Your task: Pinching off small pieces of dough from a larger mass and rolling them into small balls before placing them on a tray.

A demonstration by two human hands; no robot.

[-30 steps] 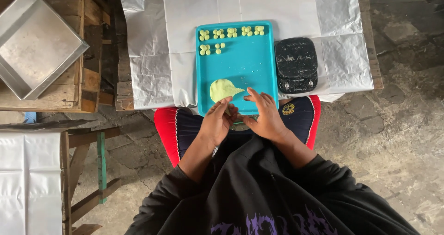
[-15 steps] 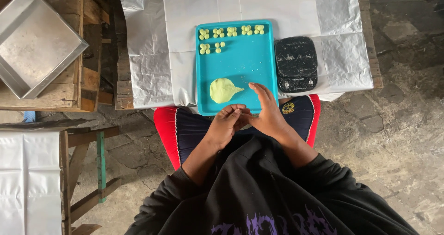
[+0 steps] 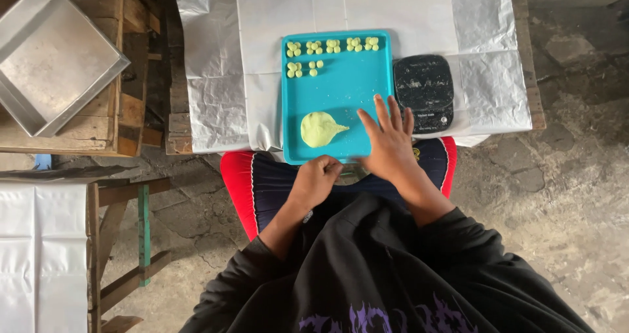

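On the near half of the teal tray (image 3: 341, 91) lies a flattened lump of pale yellow-green dough (image 3: 319, 129), with a small tail pulled out toward the right. Along the tray's far edge sits a row of five small shaped dough pieces (image 3: 333, 45), and below it, at the left, a second row is only begun, with two more pieces. Judging by that, the shaping is partly done: seven or so pieces are laid out, most of the tray is bare, and a good lump of dough is left to portion.

At the tray's near right corner the right hand (image 3: 389, 143) lies flat, fingers spread and grasping nothing, its fingertips reaching toward the black kitchen scale (image 3: 424, 92) just beside the tray. Just off the tray's near edge the left hand (image 3: 316, 181) is curled into a loose fist; whether it encloses a pinch of dough I cannot tell, as the fingers hide the palm.

Both tray and scale rest on white paper (image 3: 223, 58) spread over a table. An empty metal pan (image 3: 49, 55) sits well apart at far left, on wooden boards. The scale's display is too small to read, and the tray's near edge is partly covered by the hands.
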